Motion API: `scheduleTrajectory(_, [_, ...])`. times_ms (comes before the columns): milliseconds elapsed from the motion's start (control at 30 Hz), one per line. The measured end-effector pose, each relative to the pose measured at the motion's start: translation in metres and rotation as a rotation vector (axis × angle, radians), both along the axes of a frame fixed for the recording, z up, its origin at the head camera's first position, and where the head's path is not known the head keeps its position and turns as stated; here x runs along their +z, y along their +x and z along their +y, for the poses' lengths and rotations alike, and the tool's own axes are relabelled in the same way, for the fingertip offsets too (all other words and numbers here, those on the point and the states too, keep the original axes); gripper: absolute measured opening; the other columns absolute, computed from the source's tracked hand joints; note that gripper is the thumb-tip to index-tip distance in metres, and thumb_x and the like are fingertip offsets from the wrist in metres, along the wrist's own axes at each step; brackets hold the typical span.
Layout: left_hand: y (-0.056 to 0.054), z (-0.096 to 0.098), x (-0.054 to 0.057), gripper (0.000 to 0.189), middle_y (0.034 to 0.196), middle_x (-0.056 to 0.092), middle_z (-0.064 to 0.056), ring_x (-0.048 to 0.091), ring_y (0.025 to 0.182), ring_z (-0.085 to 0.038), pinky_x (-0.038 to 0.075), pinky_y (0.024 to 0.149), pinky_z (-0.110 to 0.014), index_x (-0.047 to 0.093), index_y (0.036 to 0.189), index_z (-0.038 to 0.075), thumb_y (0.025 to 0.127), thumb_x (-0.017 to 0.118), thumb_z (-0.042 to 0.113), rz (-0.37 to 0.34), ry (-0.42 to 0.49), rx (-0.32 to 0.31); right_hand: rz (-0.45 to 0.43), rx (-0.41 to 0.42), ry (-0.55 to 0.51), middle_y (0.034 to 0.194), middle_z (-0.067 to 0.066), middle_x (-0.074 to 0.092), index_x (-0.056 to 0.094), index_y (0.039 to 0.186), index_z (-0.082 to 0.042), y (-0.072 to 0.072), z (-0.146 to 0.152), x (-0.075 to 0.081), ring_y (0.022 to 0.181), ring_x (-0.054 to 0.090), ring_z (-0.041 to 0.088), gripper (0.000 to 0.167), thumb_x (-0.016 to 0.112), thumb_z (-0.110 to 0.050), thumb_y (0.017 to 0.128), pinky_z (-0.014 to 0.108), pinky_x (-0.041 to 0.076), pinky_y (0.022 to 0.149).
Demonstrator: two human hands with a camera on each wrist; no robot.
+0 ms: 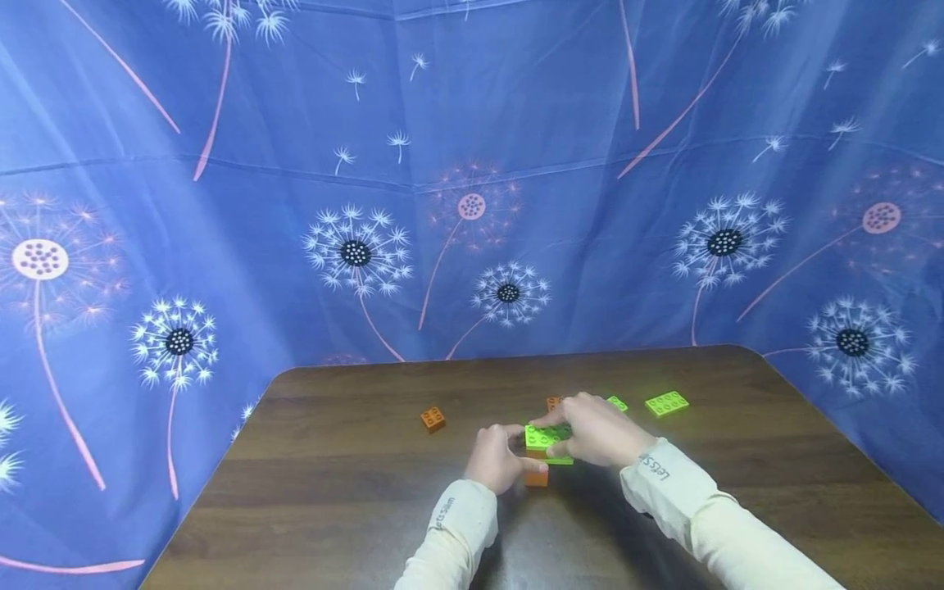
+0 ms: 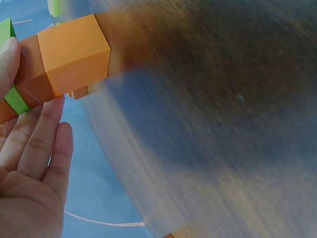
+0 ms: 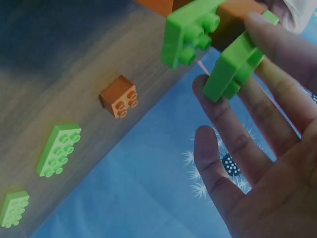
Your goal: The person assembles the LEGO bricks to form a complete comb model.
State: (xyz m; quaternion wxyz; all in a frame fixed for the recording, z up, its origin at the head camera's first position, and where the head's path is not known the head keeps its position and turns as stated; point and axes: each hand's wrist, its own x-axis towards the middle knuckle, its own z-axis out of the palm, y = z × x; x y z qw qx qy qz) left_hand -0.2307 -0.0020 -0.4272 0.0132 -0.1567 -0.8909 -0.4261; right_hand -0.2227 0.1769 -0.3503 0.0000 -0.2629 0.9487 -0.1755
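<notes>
Toy building bricks form a stack at mid-table, with a green brick point(image 1: 541, 436) on top, orange and green layers below, and an orange brick point(image 2: 74, 54) at the bottom. My left hand point(image 1: 496, 459) grips the stack from the left, its thumb in front. From the right, my right hand point(image 1: 596, 430) pinches the top green brick point(image 3: 230, 74) between thumb and fingers. Another green brick point(image 3: 190, 32) juts out lower in the stack, studs showing. The right hand hides part of the stack in the head view.
A loose orange brick point(image 1: 433, 419) lies to the left on the brown wooden table point(image 1: 354, 492). Behind the right hand are another orange brick point(image 3: 119, 96) and a green brick point(image 3: 59, 148). A further green brick point(image 1: 667, 402) lies at the right. Blue dandelion-print cloth point(image 1: 575, 205) hangs around the table.
</notes>
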Motion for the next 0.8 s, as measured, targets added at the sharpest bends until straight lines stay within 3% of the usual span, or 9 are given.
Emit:
scheduleTrajectory(100, [-0.003,0.001,0.000,0.041,0.102,0.078,-0.008,0.073,0.097,-0.024,0.057,0.087,-0.038,0.077,0.108,0.005,0.071,0.093,0.015,0.004,0.000,-0.014,0.011,-0.069,0.008,0.106,0.006,0.077,0.079,0.115,-0.015,0.002,-0.006,0.001,0.078,0.062,0.017,0.041,0.089,-0.018,0.075,0.034,0.048,0.063])
scheduleTrajectory(267, [-0.006,0.000,-0.001,0.038,0.097,0.078,-0.005,0.073,0.090,-0.019,0.057,0.082,-0.032,0.078,0.104,0.006,0.070,0.093,0.015,0.040,0.013,-0.024,0.036,-0.121,0.034,0.104,0.008,0.077,0.079,0.114,-0.015,0.003,-0.013,0.002,0.067,0.050,0.016,0.041,0.090,-0.017,0.075,0.029,0.036,0.050])
scheduleTrajectory(433, [-0.006,-0.004,-0.005,0.038,0.097,0.078,-0.005,0.073,0.091,-0.021,0.057,0.083,-0.034,0.078,0.104,0.006,0.070,0.093,0.017,0.039,0.012,-0.010,0.029,-0.145,0.036,0.109,0.010,0.076,0.079,0.114,-0.016,0.005,-0.018,0.000,0.073,0.054,0.018,0.041,0.090,-0.018,0.074,0.029,0.038,0.051])
scheduleTrajectory(700, [-0.002,-0.003,-0.009,0.043,0.100,0.078,-0.006,0.072,0.094,-0.024,0.057,0.086,-0.038,0.078,0.108,0.007,0.070,0.094,0.019,0.033,-0.014,-0.001,0.004,-0.152,-0.029,0.107,0.009,0.077,0.079,0.114,-0.015,0.007,-0.015,-0.007,0.058,0.045,0.012,0.042,0.091,-0.016,0.074,0.027,0.036,0.049])
scheduleTrajectory(800, [-0.004,0.000,-0.008,0.043,0.100,0.078,-0.006,0.072,0.094,-0.024,0.057,0.086,-0.037,0.078,0.108,0.007,0.070,0.094,0.019,0.044,-0.012,-0.004,-0.011,-0.167,-0.051,0.110,0.009,0.076,0.079,0.115,-0.016,0.007,-0.010,-0.008,0.063,0.049,0.012,0.043,0.091,-0.016,0.073,0.029,0.041,0.055])
